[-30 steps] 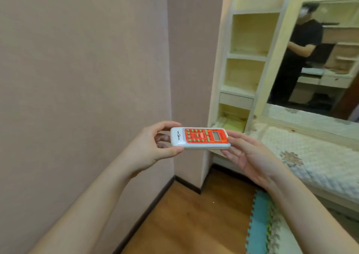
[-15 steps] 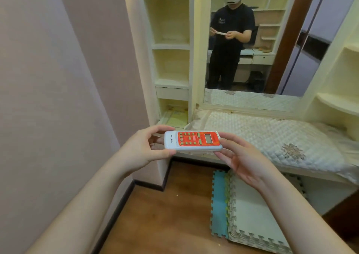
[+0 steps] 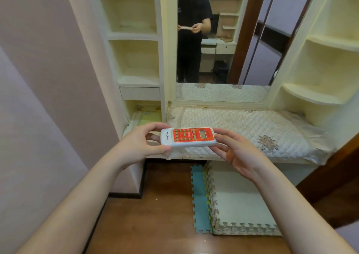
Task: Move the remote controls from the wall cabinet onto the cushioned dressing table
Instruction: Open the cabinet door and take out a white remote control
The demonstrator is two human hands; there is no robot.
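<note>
A white remote control (image 3: 188,137) with an orange button face lies flat and sideways between both hands, held in the air just in front of the dressing table's near edge. My left hand (image 3: 139,144) pinches its left end with thumb and fingers. My right hand (image 3: 236,152) supports its right end with the fingers underneath and the palm up. The cushioned dressing table (image 3: 252,129) has a quilted cream cover and stands straight ahead, below a mirror (image 3: 217,39).
Cream shelf units stand left (image 3: 136,59) and right (image 3: 326,65) of the mirror. A stack of foam puzzle mats (image 3: 235,205) lies on the wooden floor under the table. A pink wall (image 3: 38,98) is close on the left.
The view has swung from the wall to face the dressing table and come closer to it. Both hands keep the same hold on the remote control.
</note>
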